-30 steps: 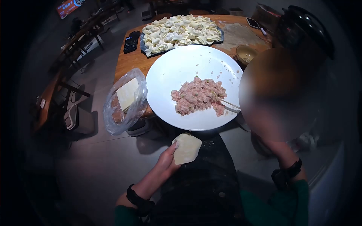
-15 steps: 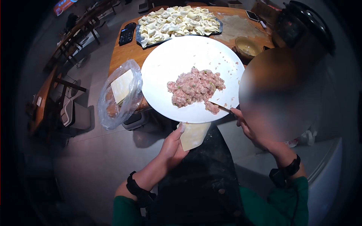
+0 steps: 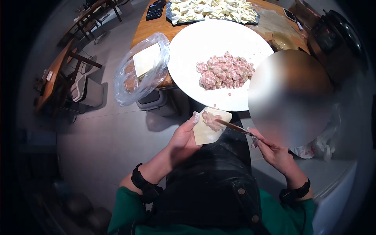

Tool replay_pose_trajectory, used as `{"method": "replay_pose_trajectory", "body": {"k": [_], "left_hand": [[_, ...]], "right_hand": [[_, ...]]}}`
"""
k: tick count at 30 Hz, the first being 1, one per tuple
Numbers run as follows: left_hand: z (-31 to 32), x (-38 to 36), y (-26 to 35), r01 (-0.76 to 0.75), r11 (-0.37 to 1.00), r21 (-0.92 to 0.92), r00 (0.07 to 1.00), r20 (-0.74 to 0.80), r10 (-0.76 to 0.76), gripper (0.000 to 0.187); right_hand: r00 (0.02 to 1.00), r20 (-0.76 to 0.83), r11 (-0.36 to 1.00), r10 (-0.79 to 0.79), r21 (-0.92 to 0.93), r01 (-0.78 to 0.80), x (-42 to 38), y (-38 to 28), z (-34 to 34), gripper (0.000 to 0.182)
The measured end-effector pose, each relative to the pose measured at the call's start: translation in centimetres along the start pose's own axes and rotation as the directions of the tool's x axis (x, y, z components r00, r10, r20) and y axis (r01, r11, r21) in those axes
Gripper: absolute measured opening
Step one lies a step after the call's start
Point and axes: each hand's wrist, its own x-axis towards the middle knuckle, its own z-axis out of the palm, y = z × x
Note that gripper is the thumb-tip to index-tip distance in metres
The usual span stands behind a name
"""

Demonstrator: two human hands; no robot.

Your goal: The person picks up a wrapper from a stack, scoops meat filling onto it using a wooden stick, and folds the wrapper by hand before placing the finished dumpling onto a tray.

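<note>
My left hand (image 3: 184, 135) holds a pale square dough wrapper (image 3: 205, 136), its floury thumb over the left edge. On the wrapper lies a dab of pink minced meat (image 3: 210, 120). My right hand (image 3: 276, 152) grips a slim knife-like spreader (image 3: 237, 127) by its far end, and the tip touches that meat. Just beyond both hands is a large white plate (image 3: 192, 45) bearing a mound of minced meat (image 3: 225, 73) with green bits. A round blur hides the plate's right side.
A clear plastic bag (image 3: 123, 88) with a stack of wrappers (image 3: 147, 60) sits left of the plate. Behind are a tray of folded dumplings (image 3: 213, 9), a black keypad device (image 3: 155, 9), a bowl (image 3: 283, 41), a phone (image 3: 289, 15) and a black cooker (image 3: 340, 37). A bin (image 3: 154, 102) stands below.
The spreader has moved from the plate to the wrapper, carrying meat onto it. My left hand's wrapper now shows in front of the plate's rim. The view has tilted down and left.
</note>
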Motion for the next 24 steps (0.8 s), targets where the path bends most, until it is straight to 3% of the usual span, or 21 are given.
{"method": "replay_pose_trajectory", "body": {"k": [1, 2, 3, 5, 9, 10, 11, 12, 14, 15, 17, 19, 20, 21, 23, 24], "left_hand": [[0.0, -0.2, 0.0, 0.002, 1.0, -0.01, 1.0, 0.01, -0.002, 0.05], [0.1, -0.4, -0.1, 0.007, 1.0, -0.019, 1.0, 0.022, -0.006, 0.05], [0.5, -0.6, 0.0, 0.004, 1.0, -0.019, 1.0, 0.02, -0.004, 0.05], [1.3, -0.9, 0.5, -0.083, 0.995, 0.058, 0.997, 0.008, 0.083, 0.048], [0.6, -0.3, 1.8, -0.213, 0.967, 0.14, 0.977, 0.061, 0.206, 0.049], [0.9, 0.1, 2.0, -0.212, 0.967, 0.141, 0.971, 0.146, 0.192, 0.049], [1.4, 0.4, 2.4, -0.224, 0.963, 0.152, 0.954, 0.236, 0.185, 0.049], [2.2, 0.7, 2.4, -0.258, 0.957, 0.134, 0.945, 0.24, 0.221, 0.043], [2.6, 1.8, 3.0, -0.352, 0.925, 0.14, 0.874, 0.403, 0.272, 0.041], [3.0, 1.9, 3.2, -0.391, 0.912, 0.125, 0.871, 0.371, 0.322, 0.039], [4.2, 1.6, 4.5, -0.446, 0.88, 0.165, 0.86, 0.351, 0.37, 0.039], [4.7, 2.0, 5.6, -0.531, 0.839, 0.116, 0.745, 0.536, 0.398, 0.04], [5.1, 2.1, 5.9, -0.544, 0.833, 0.104, 0.713, 0.58, 0.394, 0.042], [5.8, 1.8, 6.2, -0.556, 0.824, 0.111, 0.707, 0.584, 0.398, 0.042], [7.0, 1.2, 6.2, -0.528, 0.842, 0.107, 0.797, 0.405, 0.448, 0.048], [7.1, 1.5, 6.2, -0.53, 0.842, 0.097, 0.791, 0.415, 0.45, 0.055]], "right_hand": [[0.993, 0.094, 0.989, 0.075, 0.123, -0.087, 0.2, -0.5, 0.0, 0.039], [0.984, 0.15, 0.986, 0.098, 0.118, -0.116, 0.7, -0.7, 0.1, 0.037], [0.984, 0.151, 0.986, 0.096, 0.12, -0.114, 0.9, -0.3, 0.4, 0.037], [0.956, 0.158, 0.905, 0.248, 0.315, -0.287, 1.0, 0.9, 1.1, 0.034], [0.978, 0.101, 0.916, 0.183, 0.344, -0.207, 1.1, 0.9, -0.4, 0.032], [0.988, 0.073, 0.913, 0.134, 0.378, -0.152, 1.6, 0.4, -0.5, 0.032], [0.98, 0.107, 0.9, 0.166, 0.389, -0.195, 2.3, -0.5, -0.6, 0.036], [0.978, 0.121, 0.911, 0.168, 0.36, -0.201, 3.3, -1.1, -0.8, 0.039], [0.987, 0.108, 0.947, 0.122, 0.284, -0.148, 5.2, -1.5, -0.5, 0.046], [0.992, 0.089, 0.967, 0.088, 0.233, -0.107, 5.8, -1.3, -0.4, 0.05], [0.968, -0.038, 0.961, -0.249, 0.111, 0.252, 7.3, -1.3, -0.3, 0.053], [0.939, -0.104, 0.944, -0.328, 0.003, 0.33, 8.4, -2.6, -0.5, 0.053], [0.889, -0.172, 0.899, -0.425, -0.193, 0.393, 8.8, -3.0, -0.6, 0.051], [0.827, -0.219, 0.825, -0.518, -0.384, 0.415, 9.0, -3.2, -0.6, 0.049], [0.79, -0.272, 0.803, -0.549, -0.433, 0.408, 9.4, -3.0, -0.3, 0.046], [0.774, -0.273, 0.78, -0.571, -0.474, 0.409, 9.4, -2.9, -0.3, 0.044]]}}
